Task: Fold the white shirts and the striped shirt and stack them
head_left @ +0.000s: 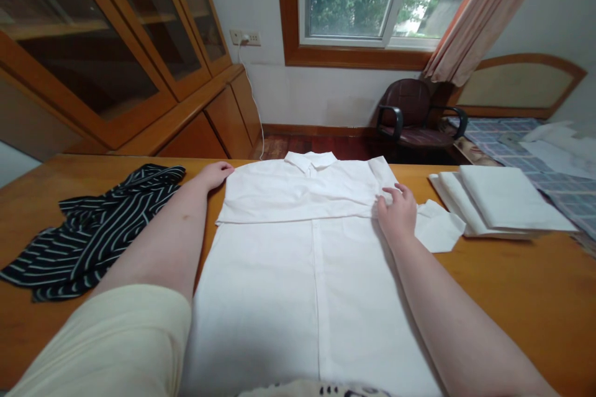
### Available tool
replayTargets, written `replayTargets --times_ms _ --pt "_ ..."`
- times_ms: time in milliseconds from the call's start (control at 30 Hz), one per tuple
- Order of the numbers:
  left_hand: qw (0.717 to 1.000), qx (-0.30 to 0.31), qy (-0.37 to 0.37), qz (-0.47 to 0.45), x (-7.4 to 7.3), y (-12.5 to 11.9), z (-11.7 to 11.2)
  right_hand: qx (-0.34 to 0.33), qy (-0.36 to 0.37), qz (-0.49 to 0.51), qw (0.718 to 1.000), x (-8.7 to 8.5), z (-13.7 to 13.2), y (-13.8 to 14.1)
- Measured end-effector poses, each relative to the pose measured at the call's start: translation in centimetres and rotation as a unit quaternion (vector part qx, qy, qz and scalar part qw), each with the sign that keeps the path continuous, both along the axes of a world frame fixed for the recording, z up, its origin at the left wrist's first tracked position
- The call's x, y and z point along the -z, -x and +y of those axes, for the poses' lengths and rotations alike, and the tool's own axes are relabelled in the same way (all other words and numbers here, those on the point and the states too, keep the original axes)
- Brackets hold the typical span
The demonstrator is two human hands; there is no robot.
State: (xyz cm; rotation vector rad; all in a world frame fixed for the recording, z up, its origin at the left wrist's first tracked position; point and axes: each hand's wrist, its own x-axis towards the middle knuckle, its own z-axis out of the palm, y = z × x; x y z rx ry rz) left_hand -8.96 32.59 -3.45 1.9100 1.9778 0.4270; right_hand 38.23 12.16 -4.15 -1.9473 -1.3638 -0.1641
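Note:
A white collared shirt lies flat on the wooden table, collar at the far edge, with one sleeve folded across the chest. My left hand rests at the shirt's far left shoulder, fingers curled onto the fabric edge. On the right side of the chest lies my right hand, fingers spread and pressing on the folded sleeve's end. The other short sleeve sticks out to the right of that hand.
A black garment with white stripes lies crumpled on the table's left. A stack of folded white cloth sits at the right. Beyond the table are a dark armchair, a wooden cabinet and a bed.

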Motion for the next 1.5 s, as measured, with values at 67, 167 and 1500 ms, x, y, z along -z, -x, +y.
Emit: replayTargets --times_ms 67,167,1500 --pt "1.0 0.004 0.002 -0.013 0.4 0.3 0.1 -0.038 -0.021 -0.038 0.998 -1.0 -0.7 1.4" --pt "1.0 0.006 0.003 -0.028 0.6 0.5 0.2 -0.231 0.047 -0.073 0.969 -2.9 -1.7 5.7" --pt "0.997 0.002 -0.072 0.015 1.1 0.4 0.6 -0.416 0.176 -0.106 0.886 -0.8 -0.2 26.2"
